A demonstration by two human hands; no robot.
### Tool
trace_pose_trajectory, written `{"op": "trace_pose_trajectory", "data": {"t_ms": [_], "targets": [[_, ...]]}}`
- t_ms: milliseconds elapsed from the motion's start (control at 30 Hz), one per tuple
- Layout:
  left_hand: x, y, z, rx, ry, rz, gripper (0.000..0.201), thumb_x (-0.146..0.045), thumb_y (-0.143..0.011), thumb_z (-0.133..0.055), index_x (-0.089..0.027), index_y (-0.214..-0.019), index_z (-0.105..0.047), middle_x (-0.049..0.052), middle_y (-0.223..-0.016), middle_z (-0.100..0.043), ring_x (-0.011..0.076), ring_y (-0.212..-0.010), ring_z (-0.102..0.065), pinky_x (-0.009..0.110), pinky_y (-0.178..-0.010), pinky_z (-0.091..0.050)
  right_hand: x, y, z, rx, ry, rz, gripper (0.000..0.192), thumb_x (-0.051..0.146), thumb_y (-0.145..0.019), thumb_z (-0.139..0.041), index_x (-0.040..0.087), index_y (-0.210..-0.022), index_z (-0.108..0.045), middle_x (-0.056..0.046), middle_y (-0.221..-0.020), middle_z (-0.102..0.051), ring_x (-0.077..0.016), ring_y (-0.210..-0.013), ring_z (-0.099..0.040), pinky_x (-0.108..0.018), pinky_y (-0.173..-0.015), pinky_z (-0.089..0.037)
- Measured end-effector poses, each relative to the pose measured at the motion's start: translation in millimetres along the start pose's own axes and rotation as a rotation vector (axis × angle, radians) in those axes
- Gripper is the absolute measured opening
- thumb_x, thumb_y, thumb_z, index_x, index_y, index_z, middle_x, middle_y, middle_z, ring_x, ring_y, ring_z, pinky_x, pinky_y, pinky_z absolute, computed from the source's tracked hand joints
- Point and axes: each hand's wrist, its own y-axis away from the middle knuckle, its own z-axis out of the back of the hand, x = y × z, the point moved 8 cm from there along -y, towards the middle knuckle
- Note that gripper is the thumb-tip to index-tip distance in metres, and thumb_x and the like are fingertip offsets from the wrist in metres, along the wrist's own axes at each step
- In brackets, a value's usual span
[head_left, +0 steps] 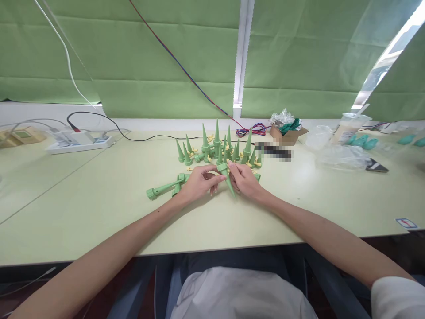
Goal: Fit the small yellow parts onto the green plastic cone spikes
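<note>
Green spike [229,180] is pinched btwn left hand [199,182] & right hand [245,179], just in front of the spike cluster [217,148]. Small yellow part is prob. held too, unclear. Spike could slip if grip is eased, toppling upright spikes.

head camera looks forward and down, seemingly close, at table [99,208].

Bright even daylight, glare at the upper right window gap [395,48], wide-angle bending at edges, one pixelated patch [275,151].
</note>
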Motion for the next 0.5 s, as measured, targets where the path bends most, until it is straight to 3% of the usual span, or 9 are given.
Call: {"op": "trace_pose_trajectory", "data": {"t_ms": [233, 500], "targets": [[-5, 1, 6.0, -0.111, -0.171, -0.126, 0.028, -0.043, -0.081, -0.07, -0.018, -0.08, -0.059, -0.003, -0.058, -0.053, 0.0125, -0.045, -0.056, 0.025, -0.047, -0.045, -2, 0, -1, 0.001, -0.041, -0.035, 0.061, 0.062, -0.096, -0.038, 0.023, -0.05, -0.036, 0.002, -0.037, -0.042, -0.0102, -0.036, -0.04, -0.025, -0.041, -0.032], [-19, 5, 7.2, -0.167, -0.292, -0.297, 0.028, -0.044, -0.085, -0.067, -0.017, -0.094, -0.065, 0.008, -0.102, -0.063, 0.006, -0.048, -0.053, 0.023, -0.049, -0.05, 5, 0, -1, 0.012, -0.013, -0.025, 0.064, 0.054, -0.099, -0.037, 0.022, -0.044, -0.034, 0.002, -0.033, -0.041, -0.0091, -0.035, -0.039, -0.025, -0.045, -0.036]]}}
